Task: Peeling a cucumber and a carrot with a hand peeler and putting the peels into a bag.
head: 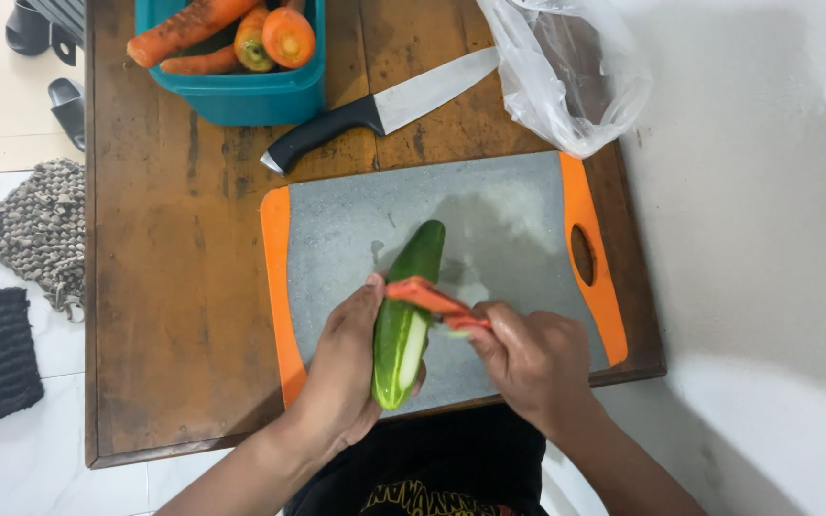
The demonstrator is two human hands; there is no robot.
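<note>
The tub (241,96) ran off the top edge, so its far rim and the carrots' (241,33) upper ends went unseen. The bag (566,76) was cut by the same edge. The left hand (346,368) covered the cucumber's (403,330) near left side, and its fingers behind could not be made out. The right hand (532,358) hid most of the peeler's (432,301) handle; the blade was too small to tell. Both forearms left the bottom edge. The sandals (50,57) at upper left were cropped.
</note>
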